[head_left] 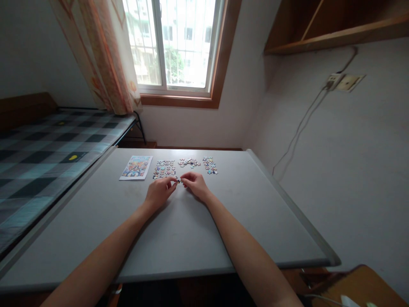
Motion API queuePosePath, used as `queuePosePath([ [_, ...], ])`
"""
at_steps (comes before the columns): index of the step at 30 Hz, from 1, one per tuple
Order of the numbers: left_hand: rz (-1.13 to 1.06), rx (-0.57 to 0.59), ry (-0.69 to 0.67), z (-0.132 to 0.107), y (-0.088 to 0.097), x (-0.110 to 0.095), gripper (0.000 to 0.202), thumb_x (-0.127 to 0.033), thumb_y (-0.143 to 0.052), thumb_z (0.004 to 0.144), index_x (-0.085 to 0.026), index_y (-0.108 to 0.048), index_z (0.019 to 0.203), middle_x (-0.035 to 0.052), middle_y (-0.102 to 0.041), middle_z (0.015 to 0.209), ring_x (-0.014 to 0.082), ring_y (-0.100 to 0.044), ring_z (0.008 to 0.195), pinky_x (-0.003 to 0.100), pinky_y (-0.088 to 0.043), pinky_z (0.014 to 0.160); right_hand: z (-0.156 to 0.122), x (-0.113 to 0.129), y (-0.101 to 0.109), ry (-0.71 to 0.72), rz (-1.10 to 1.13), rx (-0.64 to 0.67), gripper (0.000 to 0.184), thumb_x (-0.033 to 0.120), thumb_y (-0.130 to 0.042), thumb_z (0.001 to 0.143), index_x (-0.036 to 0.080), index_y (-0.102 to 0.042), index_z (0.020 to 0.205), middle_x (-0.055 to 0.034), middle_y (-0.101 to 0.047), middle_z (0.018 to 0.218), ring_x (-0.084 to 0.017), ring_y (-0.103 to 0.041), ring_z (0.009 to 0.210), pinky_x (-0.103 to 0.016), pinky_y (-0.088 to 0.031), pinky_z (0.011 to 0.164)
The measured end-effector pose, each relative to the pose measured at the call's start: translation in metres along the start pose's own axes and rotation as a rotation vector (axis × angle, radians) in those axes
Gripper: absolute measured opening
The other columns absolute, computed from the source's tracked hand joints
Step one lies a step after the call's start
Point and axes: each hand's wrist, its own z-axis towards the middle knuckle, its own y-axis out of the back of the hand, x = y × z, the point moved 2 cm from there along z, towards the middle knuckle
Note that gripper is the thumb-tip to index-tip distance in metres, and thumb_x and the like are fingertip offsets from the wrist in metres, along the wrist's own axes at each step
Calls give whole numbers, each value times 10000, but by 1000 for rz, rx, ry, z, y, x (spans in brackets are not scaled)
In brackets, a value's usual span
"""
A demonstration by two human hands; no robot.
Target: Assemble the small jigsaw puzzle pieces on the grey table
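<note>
Both hands meet over the middle of the table, fingertips close together. My left hand (160, 190) pinches a small dark jigsaw puzzle piece (179, 181) between thumb and forefinger. My right hand (195, 184) is closed in a pinch at the right side of that spot; whether it grips the same piece or another is too small to tell. Just beyond the left hand, puzzle pieces (164, 169) lie spread in rows. A loose heap of pieces (189, 162) sits behind the right hand, and another group of pieces (210, 165) is to its right.
A colourful picture sheet (136, 167) lies left of the pieces on the grey table (255, 230). A bed with a checked cover (64, 149) adjoins the left side. The white wall (345, 170) rises at the right, and a wooden stool or chair (361, 285) stands at lower right.
</note>
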Motion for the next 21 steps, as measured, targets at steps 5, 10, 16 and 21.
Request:
queuePosePath([
  [5, 22, 1, 2, -1, 1, -1, 277, -391, -442, 884, -251, -674, 942, -9, -658, 703, 138, -589, 652, 227, -368, 605, 1, -2, 0, 33, -52, 0, 198, 313, -657, 678, 161, -649, 805, -1, -619, 668, -93, -525, 542, -227, -450, 527],
  [10, 32, -21, 114, 0, 2, 1, 292, -398, -431, 887, -252, -668, 975, 5, -682, 751, 161, -616, 709, 236, -377, 622, -2, 1, 3, 144, -262, -71, 223, 304, -601, 757, 168, -656, 925, -16, -627, 737, -93, -520, 567, -220, -445, 541],
  [16, 31, -30, 138, 1, 1, 4, 293, -404, -450, 876, -250, -677, 976, 10, -682, 740, 170, -621, 706, 242, -374, 614, -4, 3, 3, 207, -428, -58, 185, 244, -566, 785, 169, -668, 919, -25, -641, 794, -99, -545, 608, -236, -470, 615],
  [21, 32, -27, 101, 1, -1, 5, 304, -395, -446, 879, -246, -688, 986, 19, -692, 778, 167, -618, 713, 240, -374, 617, -4, 3, 2, 249, -480, -45, 120, 232, -581, 785, 167, -672, 828, -29, -633, 812, -104, -565, 645, -240, -477, 643],
])
